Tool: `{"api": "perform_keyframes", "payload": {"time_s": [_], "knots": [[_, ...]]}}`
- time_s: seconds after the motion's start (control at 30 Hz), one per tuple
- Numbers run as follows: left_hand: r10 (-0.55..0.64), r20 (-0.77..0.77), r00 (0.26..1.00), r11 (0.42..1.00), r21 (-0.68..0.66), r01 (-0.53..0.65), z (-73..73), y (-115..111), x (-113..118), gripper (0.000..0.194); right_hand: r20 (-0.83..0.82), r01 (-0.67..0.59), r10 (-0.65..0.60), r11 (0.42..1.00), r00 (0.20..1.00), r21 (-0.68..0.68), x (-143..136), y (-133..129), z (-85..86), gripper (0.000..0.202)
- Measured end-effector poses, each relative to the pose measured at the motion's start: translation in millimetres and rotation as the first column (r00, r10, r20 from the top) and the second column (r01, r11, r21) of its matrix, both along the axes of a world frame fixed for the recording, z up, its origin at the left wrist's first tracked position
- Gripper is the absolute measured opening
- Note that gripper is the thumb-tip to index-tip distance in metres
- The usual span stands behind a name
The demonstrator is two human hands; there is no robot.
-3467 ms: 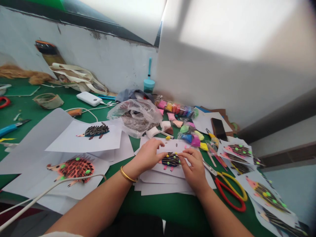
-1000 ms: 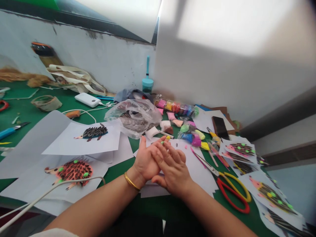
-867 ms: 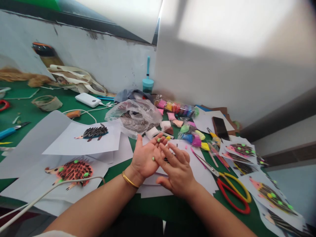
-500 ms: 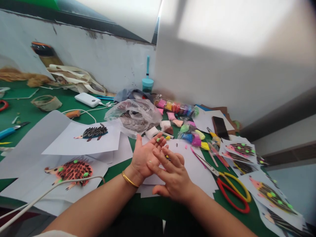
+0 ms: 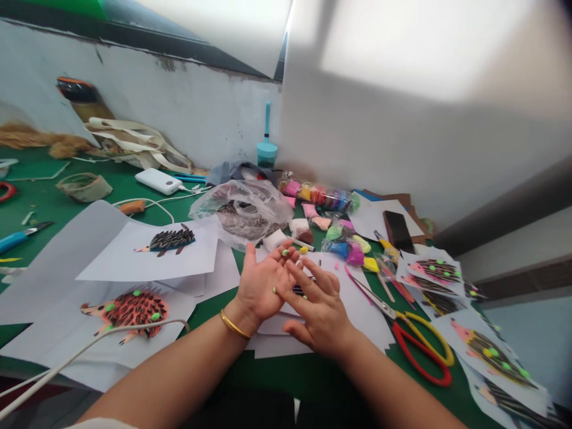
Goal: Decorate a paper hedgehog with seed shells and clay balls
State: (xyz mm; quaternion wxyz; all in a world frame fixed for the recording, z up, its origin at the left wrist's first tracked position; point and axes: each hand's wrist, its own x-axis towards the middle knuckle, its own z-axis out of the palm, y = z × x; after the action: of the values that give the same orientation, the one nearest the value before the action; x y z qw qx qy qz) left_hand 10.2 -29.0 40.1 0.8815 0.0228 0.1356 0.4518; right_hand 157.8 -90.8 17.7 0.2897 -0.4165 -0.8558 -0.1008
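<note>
**Left hand [image 5: 260, 292] with two green beads [image 5: 285, 252]**

Palm up, unclenched, it bears one at the fingers, one on the palm. The right hand [image 5: 320, 313], fingers extended, clasps nothing visible. A hedgehog [image 5: 298, 290] lies below, partly hidden, on paper [image 5: 357, 310].

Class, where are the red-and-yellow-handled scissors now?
In the head view, the scissors lie at right, between the right hand and the hedgehog pictures.

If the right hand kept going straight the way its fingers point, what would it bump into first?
The right hand would most likely meet the open left hand, around the small green ball at its palm. They look so close that I can't tell whether they already touch.
</note>
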Motion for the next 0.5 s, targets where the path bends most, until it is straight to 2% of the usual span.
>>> {"api": "perform_keyframes", "payload": {"time_s": [0.07,0.17,0.23,0.33,0.43,0.5], "knots": [[-0.007,-0.012,1.0,1.0,0.005,0.007,-0.3,-0.1,0.2,0.077,0.013,-0.045,0.045,0.999,0.999,-0.005,-0.6,-0.3,-0.6,0.062],[-0.045,-0.031,0.999,0.999,0.008,0.045,-1.4,0.2,0.1,0.078,0.026,0.001,0.0,0.999,1.0,-0.036,-2.4,-1.0,-1.3,0.071],[-0.022,-0.03,0.999,1.0,0.01,0.022,-1.7,0.8,-0.6,0.078,0.019,0.021,-0.02,0.999,1.0,-0.037,-4.0,-1.8,-1.7,0.068],[0.011,-0.033,0.999,1.0,0.019,-0.01,-0.9,0.9,-1.5,0.076,0.031,-0.024,0.024,1.0,0.999,-0.005,-7.1,-3.0,-2.9,0.07],[-0.052,-0.048,0.998,0.999,0.014,0.052,1.2,-0.6,-0.9,0.078,0.042,0.016,-0.016,1.0,0.999,-0.007,-9.1,-3.2,-3.7,0.078],[-0.038,-0.051,0.998,0.999,0.025,0.04,2.6,-1.6,0.0,0.078,0.003,0.038,-0.038,0.999,0.999,-0.001,-9.0,-2.7,-3.2,0.069]]}}
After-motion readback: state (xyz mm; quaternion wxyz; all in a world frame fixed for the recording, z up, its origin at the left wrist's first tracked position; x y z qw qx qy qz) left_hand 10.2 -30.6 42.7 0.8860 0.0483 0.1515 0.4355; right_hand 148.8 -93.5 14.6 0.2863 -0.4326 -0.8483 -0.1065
